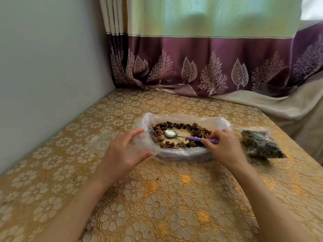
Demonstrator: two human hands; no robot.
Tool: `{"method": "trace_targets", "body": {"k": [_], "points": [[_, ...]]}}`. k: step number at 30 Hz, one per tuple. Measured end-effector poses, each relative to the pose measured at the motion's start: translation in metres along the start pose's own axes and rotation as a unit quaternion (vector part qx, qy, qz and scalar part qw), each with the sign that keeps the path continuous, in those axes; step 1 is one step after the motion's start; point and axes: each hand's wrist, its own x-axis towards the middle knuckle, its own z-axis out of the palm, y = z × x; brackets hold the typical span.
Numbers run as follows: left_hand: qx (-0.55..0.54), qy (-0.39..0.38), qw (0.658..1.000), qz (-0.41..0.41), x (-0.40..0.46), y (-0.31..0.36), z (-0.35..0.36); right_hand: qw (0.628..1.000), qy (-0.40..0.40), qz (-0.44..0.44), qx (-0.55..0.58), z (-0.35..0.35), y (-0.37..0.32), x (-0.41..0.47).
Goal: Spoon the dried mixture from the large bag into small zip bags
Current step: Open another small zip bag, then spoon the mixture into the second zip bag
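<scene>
Right hand pinches spoon over large bag; left hand holds small bag.

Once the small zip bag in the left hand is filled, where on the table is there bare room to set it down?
Bare cloth runs between the large bag and the curtain, and widely along the near edge around the forearms. Far left, by the wall, is also free. It is crowded right of the large bag, where the filled dark bag lies, and left of it, around the left hand.

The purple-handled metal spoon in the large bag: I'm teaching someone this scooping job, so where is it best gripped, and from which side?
Grip the purple-handled metal spoon on its ribbed handle near the right end, coming from the right. The handle points that way over the large clear plastic bag rim; the bowl lies among the dried mixture.
</scene>
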Motion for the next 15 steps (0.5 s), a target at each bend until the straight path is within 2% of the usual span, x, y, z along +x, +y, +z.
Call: {"method": "trace_targets", "body": {"k": [2,4,8,11,15], "points": [[-0.001,0.002,1.000,0.003,0.000,0.000,0.001,0.998,0.024,-0.009,0.049,0.000,-0.001,-0.001],[-0.003,0.002,1.000,0.004,0.000,-0.001,0.001,0.986,0.072,-0.009,0.150,-0.001,-0.005,-0.002],[-0.004,0.000,1.000,-0.001,-0.001,-0.002,0.002,0.897,0.114,0.049,0.425,-0.007,-0.011,0.000],[-0.005,0.000,1.000,0.005,0.000,-0.003,0.002,0.870,0.144,0.092,0.462,-0.010,-0.005,0.004],[-0.006,0.000,1.000,0.005,0.000,-0.005,0.003,0.878,0.201,0.135,0.413,-0.013,0.004,0.007]]}}
